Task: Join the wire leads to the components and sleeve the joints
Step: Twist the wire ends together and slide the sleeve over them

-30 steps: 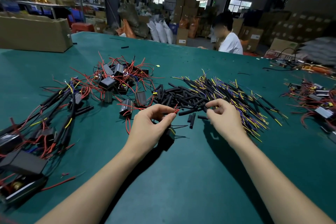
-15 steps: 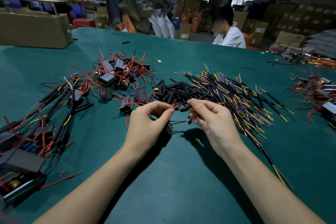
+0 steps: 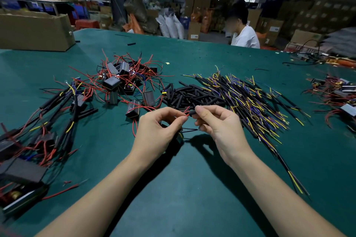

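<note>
My left hand [image 3: 159, 131] pinches the red leads [image 3: 186, 112] of a small black component, mostly hidden under the palm. My right hand [image 3: 219, 127] pinches a short black sleeve [image 3: 191, 112] at the tips of those red leads. Thin black leads [image 3: 189, 130] run between the two hands lower down. Behind the hands lies a heap of black sleeves [image 3: 192, 96]. A pile of black components with red leads [image 3: 123, 82] lies behind and to the left. Sheathed yellow, blue and black wire leads [image 3: 250, 102] spread to the right.
Assemblies with sleeved joints [image 3: 48, 121] lie at the left on the green table [image 3: 192, 188]. More components [image 3: 339, 98] sit at the far right. A cardboard box [image 3: 34, 31] stands at the back left. A person in a white shirt [image 3: 244, 34] sits across the table.
My right hand picked a black sleeve from the heap and carried it left to the red leads in my left hand. The left hand stayed in place.
</note>
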